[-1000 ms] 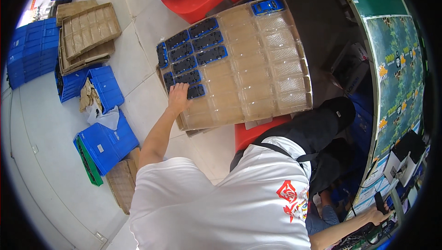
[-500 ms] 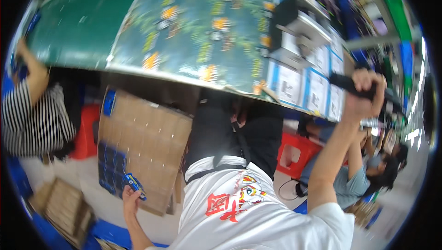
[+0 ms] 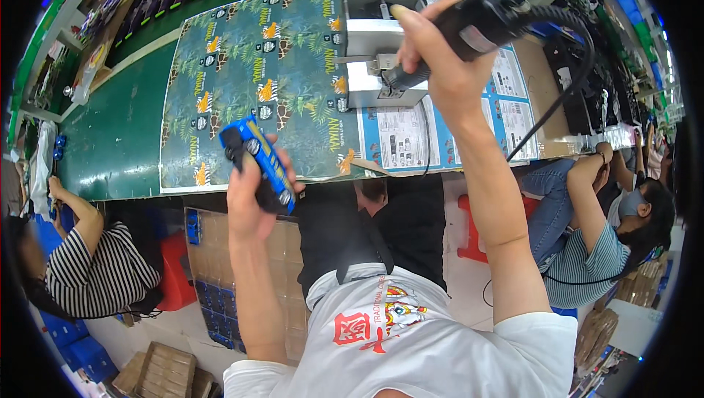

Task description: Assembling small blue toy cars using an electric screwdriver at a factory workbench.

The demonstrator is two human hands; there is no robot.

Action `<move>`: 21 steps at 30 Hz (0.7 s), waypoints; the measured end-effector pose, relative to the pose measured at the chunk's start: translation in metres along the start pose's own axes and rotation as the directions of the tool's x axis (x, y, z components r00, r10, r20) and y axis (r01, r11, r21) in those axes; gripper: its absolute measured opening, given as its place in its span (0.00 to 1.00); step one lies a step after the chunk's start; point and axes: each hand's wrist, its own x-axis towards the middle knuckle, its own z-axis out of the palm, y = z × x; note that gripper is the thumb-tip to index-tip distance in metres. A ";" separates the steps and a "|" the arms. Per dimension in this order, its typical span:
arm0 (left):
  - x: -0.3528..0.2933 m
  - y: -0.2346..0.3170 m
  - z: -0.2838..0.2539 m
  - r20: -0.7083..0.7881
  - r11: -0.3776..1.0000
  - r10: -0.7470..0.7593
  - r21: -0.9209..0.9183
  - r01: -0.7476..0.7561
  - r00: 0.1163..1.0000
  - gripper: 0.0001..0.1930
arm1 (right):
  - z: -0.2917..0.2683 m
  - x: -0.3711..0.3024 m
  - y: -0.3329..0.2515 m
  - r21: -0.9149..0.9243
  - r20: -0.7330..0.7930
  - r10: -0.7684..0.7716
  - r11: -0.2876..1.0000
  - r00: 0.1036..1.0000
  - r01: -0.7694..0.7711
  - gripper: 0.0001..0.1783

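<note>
- The left hand (image 3: 246, 206) is pinching a blue toy car (image 3: 268, 160) between its thumb and curled fingers, holding it tilted above the front edge of the green bench (image 3: 110, 145).
- The right hand (image 3: 463, 79) is closing its fingers around a black power driver (image 3: 480, 27), whose narrow end is pointing down and left toward a pale metal fixture (image 3: 367, 86).
- The car is looking light and stiff to me, its glossy blue shell probably being a little slippery. Small parts such as the wheels are seeming the likeliest to suffer from a hard squeeze.
- Its long sides are offering the best hold, I judge, with the fingertips keeping clear of the wheels and the dark underside.
- The thumb is covering some of the car, and the fingers on its far side are mostly hiding behind it, so I cannot tell how firmly they are pressing.
- The driver's tip is lying against the fixture's outline; whether it is touching, I cannot tell.
- A patterned sheet (image 3: 242, 53) is covering the bench beyond the car.
- Below the bench, a cardboard tray (image 3: 213, 233) is holding more blue-and-black cars (image 3: 220, 306); the left forearm (image 3: 257, 288) and the bench edge are cutting off parts of it.
</note>
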 end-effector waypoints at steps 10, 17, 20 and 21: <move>0.040 -0.033 0.036 -0.051 0.990 -0.126 0.053 0.128 0.991 0.14 | -0.001 -0.009 -0.023 0.362 0.052 0.329 0.874 0.943 -0.325 0.06; 0.039 -0.057 0.029 -0.027 0.979 -0.058 0.192 0.062 0.998 0.14 | 0.035 -0.037 -0.028 0.543 0.090 0.064 0.834 0.994 -0.103 0.06; 0.037 -0.054 0.031 -0.029 0.984 -0.072 0.161 0.076 0.997 0.14 | 0.042 -0.041 -0.020 0.529 0.081 0.083 0.841 0.993 -0.113 0.06; 0.037 -0.053 0.032 -0.027 0.987 -0.080 0.135 0.083 0.996 0.14 | 0.043 -0.042 -0.017 0.516 0.073 0.086 0.849 0.994 -0.112 0.05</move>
